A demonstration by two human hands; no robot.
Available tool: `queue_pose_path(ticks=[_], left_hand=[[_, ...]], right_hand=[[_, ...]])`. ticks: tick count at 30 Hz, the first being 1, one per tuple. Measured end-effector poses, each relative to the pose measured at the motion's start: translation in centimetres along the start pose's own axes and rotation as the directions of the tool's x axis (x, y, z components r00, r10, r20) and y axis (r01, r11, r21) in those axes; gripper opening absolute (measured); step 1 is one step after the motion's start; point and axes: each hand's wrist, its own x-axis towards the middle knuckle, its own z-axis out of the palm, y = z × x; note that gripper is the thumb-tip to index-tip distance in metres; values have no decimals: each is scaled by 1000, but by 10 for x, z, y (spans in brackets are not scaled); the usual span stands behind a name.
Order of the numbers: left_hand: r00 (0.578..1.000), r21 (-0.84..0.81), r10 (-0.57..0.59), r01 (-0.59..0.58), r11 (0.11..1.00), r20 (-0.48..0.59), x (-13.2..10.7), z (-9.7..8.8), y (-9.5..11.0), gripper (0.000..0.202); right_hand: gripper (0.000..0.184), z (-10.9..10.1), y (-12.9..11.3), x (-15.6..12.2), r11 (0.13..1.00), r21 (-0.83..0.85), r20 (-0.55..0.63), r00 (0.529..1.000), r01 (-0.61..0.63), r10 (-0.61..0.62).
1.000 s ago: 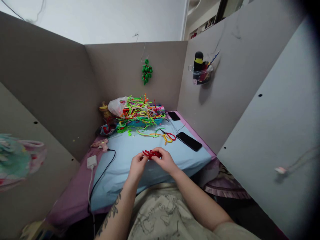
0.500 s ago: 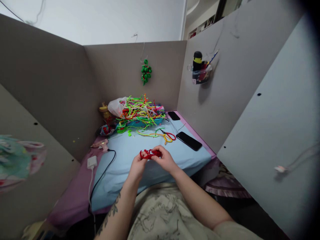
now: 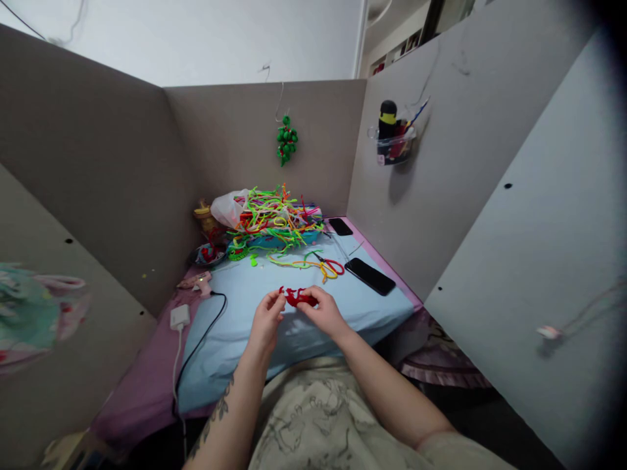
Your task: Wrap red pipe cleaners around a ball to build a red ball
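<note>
Over the front of the blue table cover, my two hands hold a fuzzy red pipe cleaner piece [image 3: 296,298], bent into loops. My right hand [image 3: 324,313] pinches its right part between thumb and fingers. With fingers closed, my left hand [image 3: 268,318] grips a thin red end at its left side. Beyond them lie scissors [image 3: 332,267] with red and yellow handles, beside loose green and orange pipe cleaners [image 3: 292,264]. Further back, a blue tray [image 3: 274,242] carries a tangled heap of coloured pipe cleaners [image 3: 277,215].
A pink glue gun [image 3: 202,283] with a black cord and a white adapter [image 3: 179,317] lie at the left. On the right are a large black phone [image 3: 370,277] and a smaller one [image 3: 341,226]. Grey panels surround the table; a green bead-like ornament [image 3: 287,140] hangs at the back.
My left hand has shifted slightly left and down and now pinches a thin red end; its fingers are more curled. My right hand stays nearly in place on the red piece.
</note>
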Motion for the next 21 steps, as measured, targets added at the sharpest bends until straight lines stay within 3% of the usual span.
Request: queue_pose_path(ticks=[5,10,14,17,21], left_hand=[[993,-59,-107,110,992,55,2,-2,-1,40],[995,-53,-77,74,996,-58,6,-7,-5,43],[995,-22,-79,78,997,-66,6,-7,-6,39],[994,-62,-106,104,993,-24,3,-4,-5,35],[978,-223,-150,180,958,144,-3,0,-1,30]], right_hand=[[6,0,-3,-1,1000,-6,12,1000,-8,8],[11,-1,1,1,955,227,21,981,-192,192],[15,-1,5,3,887,397,47,970,-237,238],[19,-2,5,4,819,520,55,966,-243,252],[23,-3,5,3,727,642,82,965,-243,251]])
